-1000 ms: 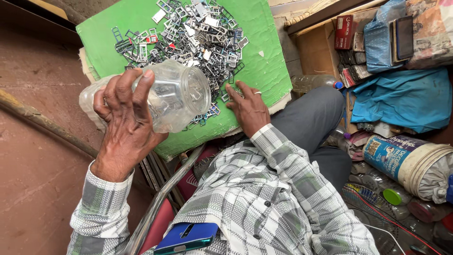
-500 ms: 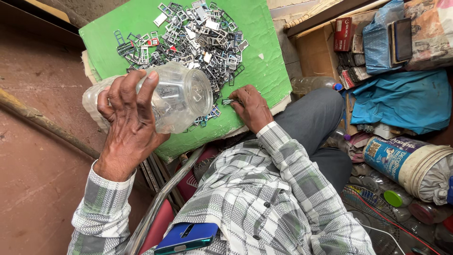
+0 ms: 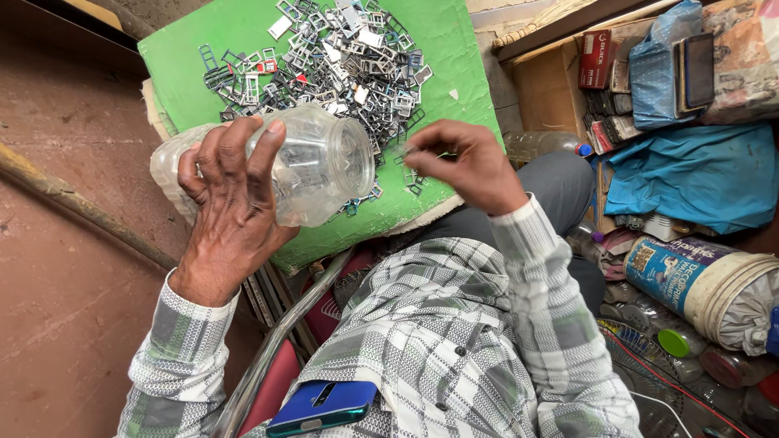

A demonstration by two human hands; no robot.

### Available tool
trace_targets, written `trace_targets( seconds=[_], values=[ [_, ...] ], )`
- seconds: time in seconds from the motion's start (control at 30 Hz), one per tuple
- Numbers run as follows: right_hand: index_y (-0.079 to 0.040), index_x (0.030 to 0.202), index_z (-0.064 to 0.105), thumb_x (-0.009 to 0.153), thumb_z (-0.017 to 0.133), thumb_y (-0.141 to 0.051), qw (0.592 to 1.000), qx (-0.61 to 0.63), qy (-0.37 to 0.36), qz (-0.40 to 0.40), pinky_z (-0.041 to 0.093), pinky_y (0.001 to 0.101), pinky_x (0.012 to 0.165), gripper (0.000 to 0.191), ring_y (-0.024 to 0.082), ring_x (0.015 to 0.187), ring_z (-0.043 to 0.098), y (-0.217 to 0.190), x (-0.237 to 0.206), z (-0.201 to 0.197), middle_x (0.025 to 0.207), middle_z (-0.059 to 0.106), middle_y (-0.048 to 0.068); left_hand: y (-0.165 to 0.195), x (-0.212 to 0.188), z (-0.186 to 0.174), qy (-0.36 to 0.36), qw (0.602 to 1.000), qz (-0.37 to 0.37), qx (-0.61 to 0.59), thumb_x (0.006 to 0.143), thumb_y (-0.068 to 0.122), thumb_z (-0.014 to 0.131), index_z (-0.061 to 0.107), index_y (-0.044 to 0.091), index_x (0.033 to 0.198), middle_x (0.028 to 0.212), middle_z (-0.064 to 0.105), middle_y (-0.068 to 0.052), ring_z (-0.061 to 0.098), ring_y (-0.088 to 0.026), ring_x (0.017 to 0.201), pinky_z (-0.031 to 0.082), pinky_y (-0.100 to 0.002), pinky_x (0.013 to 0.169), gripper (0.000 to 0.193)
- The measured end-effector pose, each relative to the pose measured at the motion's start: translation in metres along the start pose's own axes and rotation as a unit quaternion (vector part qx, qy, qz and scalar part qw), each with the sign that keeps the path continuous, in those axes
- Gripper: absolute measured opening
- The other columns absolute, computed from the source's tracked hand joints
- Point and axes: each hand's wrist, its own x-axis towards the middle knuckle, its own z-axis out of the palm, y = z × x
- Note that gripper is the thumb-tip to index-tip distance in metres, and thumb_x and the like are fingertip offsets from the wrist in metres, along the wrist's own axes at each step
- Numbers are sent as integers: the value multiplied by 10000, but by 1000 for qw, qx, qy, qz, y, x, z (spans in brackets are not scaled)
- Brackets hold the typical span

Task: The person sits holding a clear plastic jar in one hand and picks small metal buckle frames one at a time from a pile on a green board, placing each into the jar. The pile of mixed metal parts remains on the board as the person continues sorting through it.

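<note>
Left hand (image 3: 231, 199) holds a clear jar (image 3: 312, 170) — right hand (image 3: 466, 162) pinches a small metal piece (image 3: 398, 150).

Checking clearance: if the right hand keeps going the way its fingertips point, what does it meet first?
The right hand pinches something small, fingertips aimed toward the open mouth of the clear plastic jar held sideways by the left hand. Likely the jar's rim comes first, though depth is unclear; the hand could instead pass above it toward the green board.
</note>
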Motion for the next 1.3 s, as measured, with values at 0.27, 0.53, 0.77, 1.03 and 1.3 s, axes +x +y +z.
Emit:
trace_targets(
  seconds=[0.27, 0.53, 0.77, 1.03, 1.3],
  values=[
    [-23, 1370, 620, 919, 760, -89, 981, -126, -18, -146, 635, 284, 861, 476, 191, 1003, 747, -60, 9, 44, 1221, 710, 130, 3, 1, -2, 39, 999, 12, -2, 517, 253, 999, 147, 164, 1599, 1553, 286, -158, 273, -378, 1449, 175, -561, 1150, 1380],
    [-65, 1303, 682, 898, 759, -57, 960, -223, 163, -45, 665, 332, 870, 412, 228, 1100, 706, 24, 9, -5, 1265, 684, 148, -1, -2, -7, 22, 1000, -7, -14, 478, 203, 981, 169, 140, 1586, 1551, 286, -148, 272, -380, 1453, 176, -562, 1164, 1375],
    [-145, 1596, 318, 973, 751, -337, 908, -383, 151, -78, 269, 511, 1262, 783, 410, 1542, 277, 73, 56, -4, 1672, 259, 226, -2, 3, -12, 12, 999, -34, 0, 445, 190, 950, 186, 128, 1556, 1525, 293, -153, 276, -390, 1437, 164, -577, 1157, 1349],
    [-163, 1604, 203, 942, 713, -532, 888, -451, 63, -64, 192, 535, 1234, 914, 470, 1511, 178, 65, 79, 23, 1647, 152, 260, -4, 7, -10, 50, 998, -31, 18, 581, 302, 970, 166, 157, 1557, 1476, 320, -122, 300, -351, 1439, 174, -562, 1149, 1273],
    [-107, 1614, 229, 1025, 612, -301, 910, -405, 53, -69, 272, 534, 1226, 728, 494, 1500, 277, 63, 39, 62, 1620, 248, 292, -4, 2, -13, 41, 998, -38, 21, 599, 303, 974, 149, 151, 1571, 1489, 308, -120, 310, -347, 1436, 181, -563, 1150, 1284]
  ],
)
